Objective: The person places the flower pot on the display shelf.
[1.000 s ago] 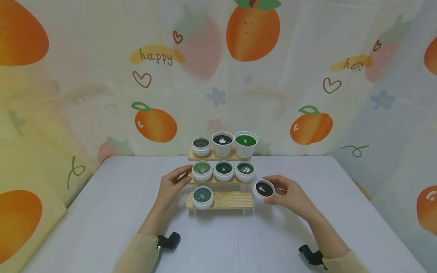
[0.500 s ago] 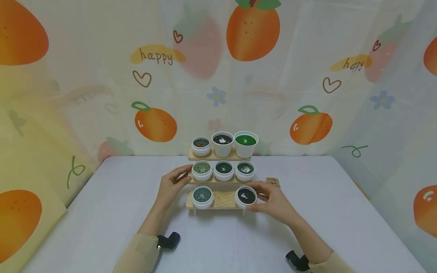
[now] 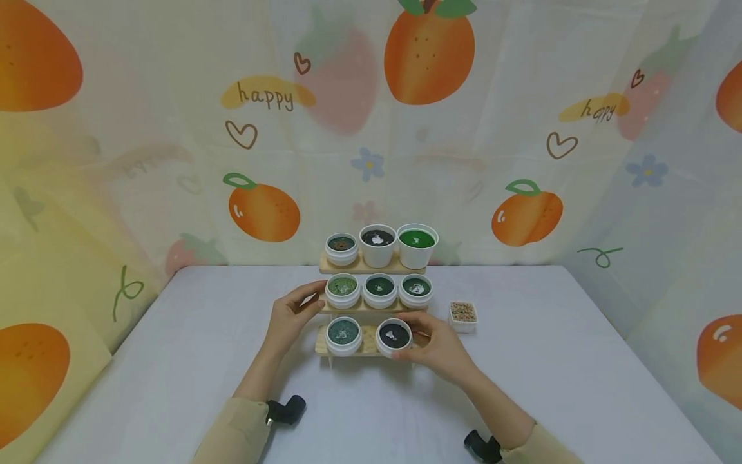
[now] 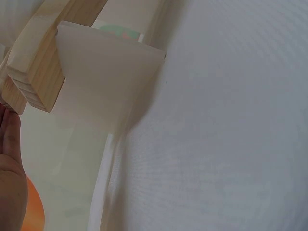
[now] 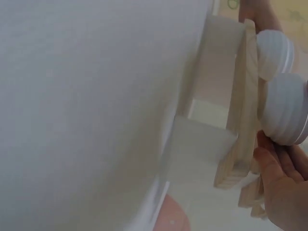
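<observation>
A three-tier wooden stand point(image 3: 371, 348) with white supports carries small white round pots filled in greens and near-black. My right hand point(image 3: 436, 345) pinches a white pot with a dark filling point(image 3: 394, 336) between thumb and fingers, at the bottom tier. In the right wrist view this ribbed pot point(image 5: 284, 108) sits close over the board, fingertips under its side. A teal-filled pot point(image 3: 344, 335) stands to its left. My left hand point(image 3: 294, 316) grips the left end of the middle tier, beside a light-green pot point(image 3: 343, 290); in the left wrist view fingers point(image 4: 11, 139) meet the board end.
Two taller cups, one dark point(image 3: 378, 246) and one bright green point(image 3: 417, 247), and a small pot point(image 3: 342, 249) stand on the top tier. A square white dish of tan grains point(image 3: 463, 316) sits right of the stand. Behind hangs a fruit-print cloth point(image 3: 371, 193).
My right hand has carried the dark-filled pot leftward from beside the stand onto the bottom tier, uncovering the dish of grains. My left hand has stayed in place.
</observation>
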